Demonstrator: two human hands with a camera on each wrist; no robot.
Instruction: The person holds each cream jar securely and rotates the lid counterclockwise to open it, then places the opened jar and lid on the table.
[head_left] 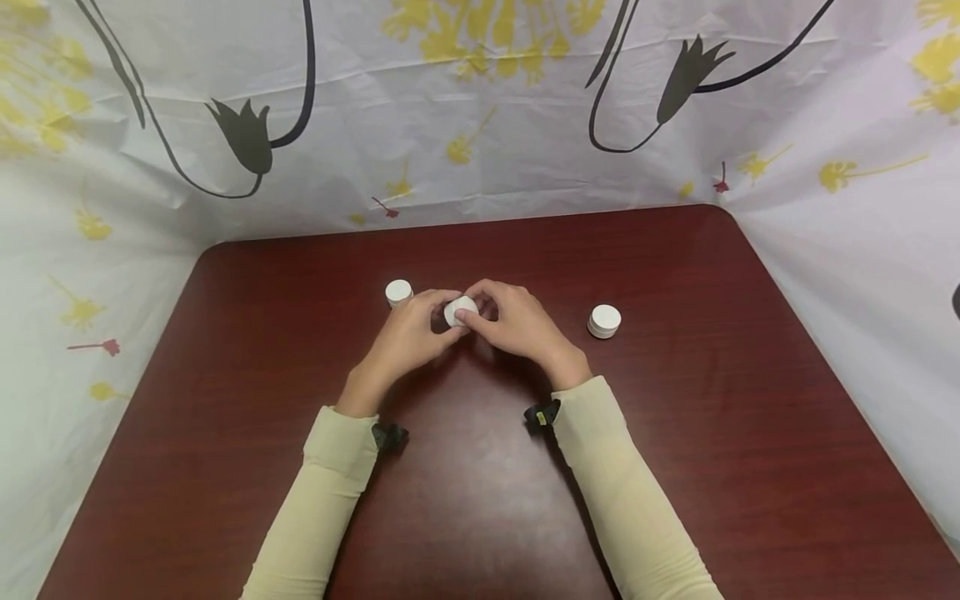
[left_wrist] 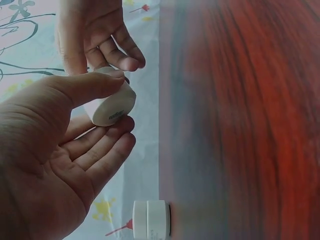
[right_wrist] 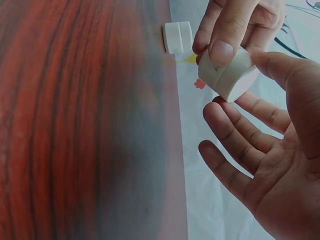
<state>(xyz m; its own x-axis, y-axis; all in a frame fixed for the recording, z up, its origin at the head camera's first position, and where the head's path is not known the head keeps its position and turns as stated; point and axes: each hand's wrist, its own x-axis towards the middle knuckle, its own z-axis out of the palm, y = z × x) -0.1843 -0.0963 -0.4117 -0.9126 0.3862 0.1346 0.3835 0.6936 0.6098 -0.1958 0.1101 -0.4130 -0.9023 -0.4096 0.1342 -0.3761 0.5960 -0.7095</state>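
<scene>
Left hand [head_left: 405, 333] and right hand [head_left: 521, 323], fingers partly curled, both pinch the white jar [head_left: 453, 312] between them, seemingly a twisting step. Next likely calls for steady, opposed grips.

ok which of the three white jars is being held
The middle jar, pinched by both the left grip and right grip; the left jar and right jar stand on the table.

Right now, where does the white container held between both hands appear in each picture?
Head: the held white container is near the centre.
Left wrist: white container, left of centre.
Right wrist: white container, upper right of centre.
Shared landmark: the reddish tabletop, visible in all three.
</scene>
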